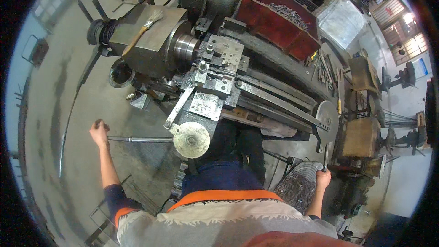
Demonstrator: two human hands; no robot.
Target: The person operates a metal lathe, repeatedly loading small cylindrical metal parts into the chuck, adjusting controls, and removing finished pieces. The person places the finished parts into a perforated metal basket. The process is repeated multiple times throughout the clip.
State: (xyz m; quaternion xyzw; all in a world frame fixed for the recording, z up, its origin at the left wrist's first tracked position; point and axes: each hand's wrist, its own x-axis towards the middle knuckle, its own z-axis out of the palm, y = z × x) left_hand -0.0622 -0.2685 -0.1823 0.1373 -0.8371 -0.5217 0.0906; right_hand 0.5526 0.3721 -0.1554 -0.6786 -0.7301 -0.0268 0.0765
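A small lathe-like machine stands before me, with a metal spindle (185, 47) and a tool post block (201, 74) close to it. My left hand (99, 132) is closed at the outer end of a long metal lever (141, 139), which runs right to a round pale disc (191, 140) on the cross slide. Far to the right, my right hand (323, 179) grips a short crank handle (326, 159) below a grey round plate (326, 118) at the end of the bed rails (279, 100). The fingers of both hands are partly hidden.
A wood-handled brush (144, 31) lies on the headstock (137, 45). Behind the bed, a red tray (270, 27) holds small metal parts. Hand tools (324, 71) lie near the rails' right end. A basket of dark scraps (297, 185) stands by my right forearm.
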